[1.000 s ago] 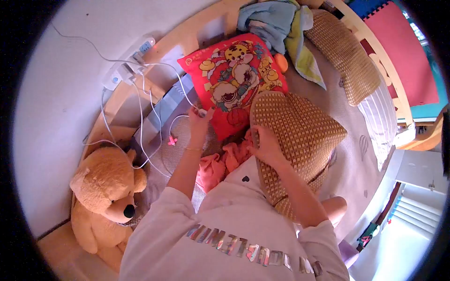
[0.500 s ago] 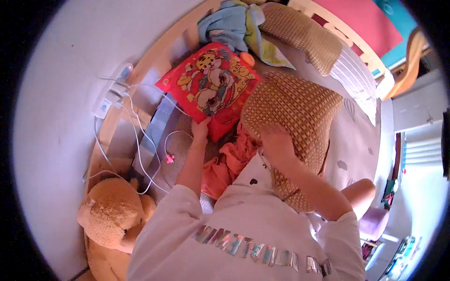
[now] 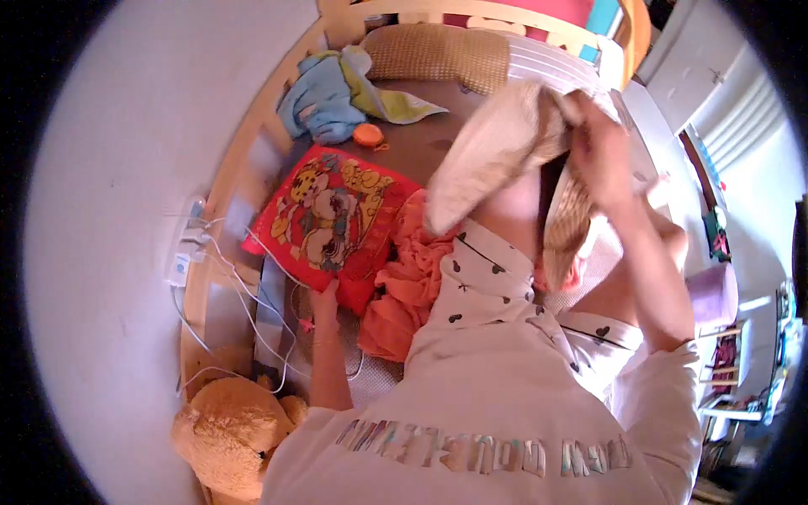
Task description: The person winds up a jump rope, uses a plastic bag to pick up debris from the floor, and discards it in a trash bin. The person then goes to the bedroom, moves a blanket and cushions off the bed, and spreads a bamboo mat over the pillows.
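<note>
My left hand (image 3: 325, 301) is closed on the lower edge of a red cushion (image 3: 332, 210) printed with cartoon tigers, lying at the left of the bed. Over my lap, my right hand (image 3: 602, 156) grips a woven straw pillow cover (image 3: 497, 151) by its upper part. The cover hangs bent, with its pale underside towards me on the left and brown weave showing on the right. Crumpled coral-pink cloth (image 3: 408, 286) lies between the cushion and my leg.
A blue and green towel (image 3: 324, 97), an orange round pouch (image 3: 368, 135) and another woven pillow (image 3: 438, 55) are at the far end. A power strip (image 3: 187, 240) with white cables hangs by the wooden rail. A plush bear (image 3: 231, 433) sits at lower left.
My right hand has lifted the woven pillow cover up and to the right, folding it over so its pale underside shows. My left hand stays on the red cushion. The view has shifted.
</note>
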`<state>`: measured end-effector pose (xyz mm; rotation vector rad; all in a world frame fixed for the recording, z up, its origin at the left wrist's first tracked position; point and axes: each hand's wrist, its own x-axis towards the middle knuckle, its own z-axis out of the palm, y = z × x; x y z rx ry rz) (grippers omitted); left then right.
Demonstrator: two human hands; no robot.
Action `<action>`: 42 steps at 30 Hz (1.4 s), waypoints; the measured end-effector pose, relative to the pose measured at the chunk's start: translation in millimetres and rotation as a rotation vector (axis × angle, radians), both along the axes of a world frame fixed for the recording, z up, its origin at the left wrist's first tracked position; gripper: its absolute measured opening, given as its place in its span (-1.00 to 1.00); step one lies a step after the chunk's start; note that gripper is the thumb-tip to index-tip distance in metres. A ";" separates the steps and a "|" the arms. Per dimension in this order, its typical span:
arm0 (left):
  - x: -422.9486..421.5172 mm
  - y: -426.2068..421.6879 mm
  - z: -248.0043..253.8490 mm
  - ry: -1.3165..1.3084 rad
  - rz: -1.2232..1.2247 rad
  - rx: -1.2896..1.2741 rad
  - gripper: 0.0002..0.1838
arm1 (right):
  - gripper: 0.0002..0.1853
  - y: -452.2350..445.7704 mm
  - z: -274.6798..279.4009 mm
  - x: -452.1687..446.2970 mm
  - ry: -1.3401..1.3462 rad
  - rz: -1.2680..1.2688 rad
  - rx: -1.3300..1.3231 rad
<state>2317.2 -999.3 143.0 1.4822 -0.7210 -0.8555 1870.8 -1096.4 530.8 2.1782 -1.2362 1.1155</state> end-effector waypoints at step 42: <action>-525.6 -508.2 123.0 -0.351 -0.174 0.209 -0.05 | -0.33 -230.0 -235.1 -369.7 -2.084 -0.352 0.252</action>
